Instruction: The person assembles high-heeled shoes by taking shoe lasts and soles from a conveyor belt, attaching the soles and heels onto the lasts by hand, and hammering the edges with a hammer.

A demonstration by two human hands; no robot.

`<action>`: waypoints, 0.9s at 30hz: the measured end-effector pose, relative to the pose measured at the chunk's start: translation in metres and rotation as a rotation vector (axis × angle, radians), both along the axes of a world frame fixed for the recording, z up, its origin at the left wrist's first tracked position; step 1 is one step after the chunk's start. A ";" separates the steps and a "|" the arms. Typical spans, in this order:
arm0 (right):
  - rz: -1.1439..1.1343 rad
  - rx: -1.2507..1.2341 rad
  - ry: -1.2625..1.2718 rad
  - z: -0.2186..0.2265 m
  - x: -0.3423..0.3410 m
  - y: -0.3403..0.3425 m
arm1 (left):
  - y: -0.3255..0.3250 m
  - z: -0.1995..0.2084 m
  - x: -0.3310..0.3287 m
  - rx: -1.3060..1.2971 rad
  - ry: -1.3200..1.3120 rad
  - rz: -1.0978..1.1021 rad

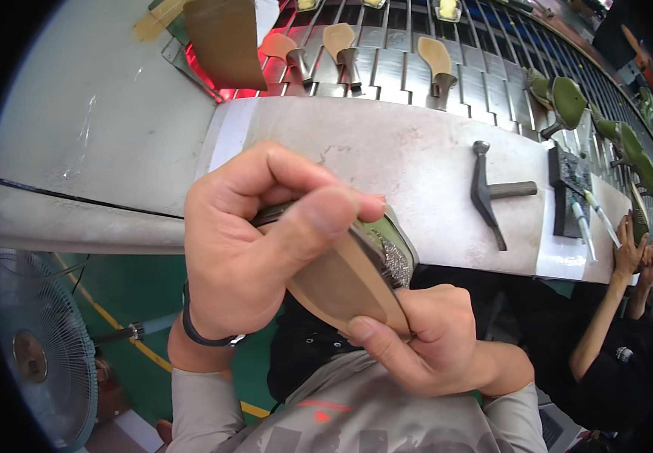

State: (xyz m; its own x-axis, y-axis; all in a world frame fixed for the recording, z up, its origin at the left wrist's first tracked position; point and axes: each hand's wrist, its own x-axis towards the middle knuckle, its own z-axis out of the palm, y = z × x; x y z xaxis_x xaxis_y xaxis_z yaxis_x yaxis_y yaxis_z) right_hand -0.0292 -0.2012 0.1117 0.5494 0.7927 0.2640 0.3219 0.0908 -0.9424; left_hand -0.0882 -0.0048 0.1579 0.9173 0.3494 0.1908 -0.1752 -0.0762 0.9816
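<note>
Above my lap I hold a shoe point(341, 287) with its tan sole turned up toward me. Green lining and a glittery silver strap show along its far side. My left hand point(266, 226) wraps the upper left end, thumb and fingers closed over the edge. My right hand point(436, 340) grips the lower right end, its thumb pressed on the sole and its fingers mostly hidden behind. On the pale worktable point(409, 174) beyond my hands lies a cobbler's hammer point(482, 189) with a dark head and short handle.
A black block point(566, 192) with white brush-like sticks sits to the right. Several tan-soled heeled shoes point(436, 57) lie on a slatted metal conveyor point(394, 64) behind; green shoes point(568, 102) stand farther right. A co-worker's hands point(628, 249) work there. A fan point(32, 355) stands lower left.
</note>
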 end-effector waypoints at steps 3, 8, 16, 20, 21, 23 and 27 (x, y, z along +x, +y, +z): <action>0.029 0.038 -0.003 0.003 -0.001 0.009 | 0.000 0.004 -0.006 -0.020 0.077 0.100; 0.051 0.009 0.008 0.003 0.001 0.009 | -0.001 0.008 -0.003 0.179 0.071 0.135; 0.066 -0.037 0.613 0.000 0.041 0.008 | 0.048 -0.016 0.074 -0.213 -0.002 -0.062; 0.016 0.106 0.622 -0.014 0.062 0.003 | 0.023 -0.077 0.075 -0.369 -0.281 -0.254; -0.005 0.126 0.618 -0.016 0.065 0.004 | 0.013 -0.088 0.073 -0.203 -0.296 -0.197; 0.016 0.189 0.634 -0.020 0.072 0.005 | 0.011 -0.093 0.074 -0.231 -0.386 -0.310; -0.089 0.148 0.615 -0.018 0.064 0.004 | 0.005 -0.090 0.074 -0.193 -0.335 -0.279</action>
State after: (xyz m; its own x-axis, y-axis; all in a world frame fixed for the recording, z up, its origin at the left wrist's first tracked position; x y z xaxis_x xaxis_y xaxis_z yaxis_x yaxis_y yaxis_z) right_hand 0.0348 -0.1969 0.0938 0.6972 0.7167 -0.0175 -0.2617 0.2317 -0.9369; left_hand -0.0143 0.0003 0.0677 0.8805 0.1565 0.4475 -0.4718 0.1975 0.8593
